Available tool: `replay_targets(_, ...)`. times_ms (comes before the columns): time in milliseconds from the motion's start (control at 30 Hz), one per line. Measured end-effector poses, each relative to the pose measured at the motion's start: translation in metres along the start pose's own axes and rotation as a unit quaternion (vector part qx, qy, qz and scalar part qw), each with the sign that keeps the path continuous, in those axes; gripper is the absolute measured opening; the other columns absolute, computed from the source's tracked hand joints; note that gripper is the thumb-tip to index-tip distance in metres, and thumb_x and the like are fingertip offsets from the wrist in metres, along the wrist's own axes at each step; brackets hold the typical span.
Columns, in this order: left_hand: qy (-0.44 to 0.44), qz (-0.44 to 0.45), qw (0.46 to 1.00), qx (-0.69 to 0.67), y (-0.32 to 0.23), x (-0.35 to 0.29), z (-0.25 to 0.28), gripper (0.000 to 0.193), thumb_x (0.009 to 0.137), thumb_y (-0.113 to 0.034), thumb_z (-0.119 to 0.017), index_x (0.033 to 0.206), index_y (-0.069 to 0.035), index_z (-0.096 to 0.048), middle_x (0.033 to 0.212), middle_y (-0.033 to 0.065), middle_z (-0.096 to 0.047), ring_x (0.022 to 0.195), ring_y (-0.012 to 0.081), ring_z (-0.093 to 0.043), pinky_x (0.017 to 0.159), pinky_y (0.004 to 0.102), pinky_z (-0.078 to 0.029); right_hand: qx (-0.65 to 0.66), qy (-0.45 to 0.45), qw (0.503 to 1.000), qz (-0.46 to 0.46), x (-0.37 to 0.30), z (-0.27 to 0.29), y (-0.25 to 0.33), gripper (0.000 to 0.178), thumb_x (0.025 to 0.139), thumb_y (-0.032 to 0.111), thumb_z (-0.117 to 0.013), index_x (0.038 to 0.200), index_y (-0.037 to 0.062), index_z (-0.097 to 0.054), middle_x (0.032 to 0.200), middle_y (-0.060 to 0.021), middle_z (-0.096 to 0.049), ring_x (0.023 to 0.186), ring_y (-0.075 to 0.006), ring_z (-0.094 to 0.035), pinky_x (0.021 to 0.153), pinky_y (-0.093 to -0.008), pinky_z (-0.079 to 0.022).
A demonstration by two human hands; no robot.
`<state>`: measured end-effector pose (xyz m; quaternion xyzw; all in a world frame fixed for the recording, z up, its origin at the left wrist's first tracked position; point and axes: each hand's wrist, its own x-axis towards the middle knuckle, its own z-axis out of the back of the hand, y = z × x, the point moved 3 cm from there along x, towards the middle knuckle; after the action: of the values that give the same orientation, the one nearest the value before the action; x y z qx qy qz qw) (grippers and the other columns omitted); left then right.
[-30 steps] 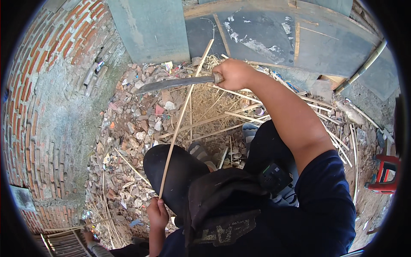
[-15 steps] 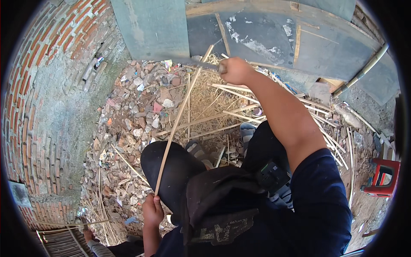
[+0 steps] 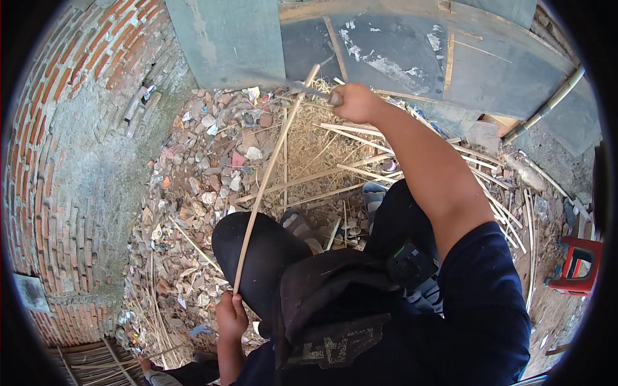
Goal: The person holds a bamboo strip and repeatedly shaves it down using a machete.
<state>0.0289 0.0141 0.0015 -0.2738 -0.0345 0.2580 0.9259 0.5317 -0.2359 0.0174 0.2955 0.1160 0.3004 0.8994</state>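
Bamboo strip is running diagonally from lower left-centre of the frame up to upper centre, thin and pale, slightly bowed. Left hand is gripping its lower end, fingers closed round it, just beside the person's dark-trousered knee. Right hand is sitting at the strip's upper end, upper centre, fist closed on the handle of a blade; the blade is blurred and is crossing the strip near its tip, whether touching it, cannot tell. Right arm is stretching out from lower right, dark blue sleeve covering the upper part. Under the strip, a heap of rubble and broken tile is filling centre-left, with more loose bamboo strips and shavings lying centre. Curved brick wall is taking the left edge, grey-green panel is standing at the top. Red stool is sitting at the right edge, well apart.
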Motion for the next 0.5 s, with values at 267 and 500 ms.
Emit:
replay_targets(267,0.043,0.015,0.999,-0.003,-0.002,0.000,0.013,0.051,0.107,-0.043,-0.036,0.079,-0.001,-0.046,0.057,0.0127,-0.045,0.053,0.0231,-0.044,0.052,0.0394,-0.036,-0.111,0.062,0.987,0.099,-0.018,-0.008,0.044,0.018,0.084,0.022,-0.061,0.092,0.0077,-0.067,0.083,-0.0150,-0.068,0.082,-0.0315,-0.068,0.078,-0.0465,-0.053)
replay_targets(500,0.039,-0.016,0.999,-0.012,0.001,0.007,0.012,0.045,0.106,-0.036,-0.041,0.079,0.000,-0.049,0.056,0.0140,-0.048,0.050,0.0248,-0.049,0.050,0.0397,-0.037,0.003,-0.020,1.000,0.002,0.006,-0.007,-0.014,0.019,0.077,0.021,-0.068,0.091,0.0074,-0.068,0.082,-0.0156,-0.069,0.080,-0.0341,-0.067,0.075,-0.0448,-0.052)
